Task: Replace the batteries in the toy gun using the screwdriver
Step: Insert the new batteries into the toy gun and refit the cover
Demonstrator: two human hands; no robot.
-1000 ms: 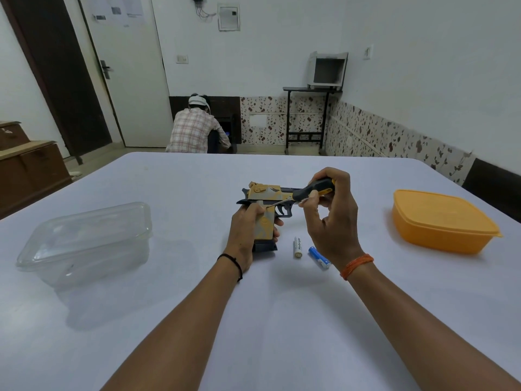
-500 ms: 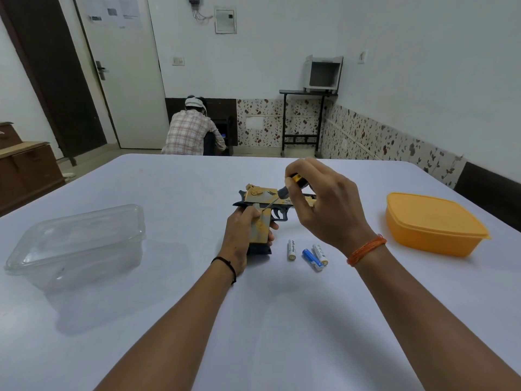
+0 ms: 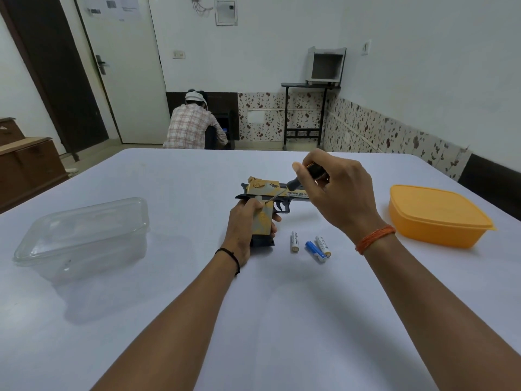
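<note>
Right hand now raised and turned over the toy gun, gripping the screwdriver, tip on the grip, left hand clasping the grip, three batteries beside.

Yellow-and-black toy gun, orange container

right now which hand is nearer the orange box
Right. The right hand, holding the screwdriver, is just left of the orange box; the left hand grips the gun farther left.
</note>
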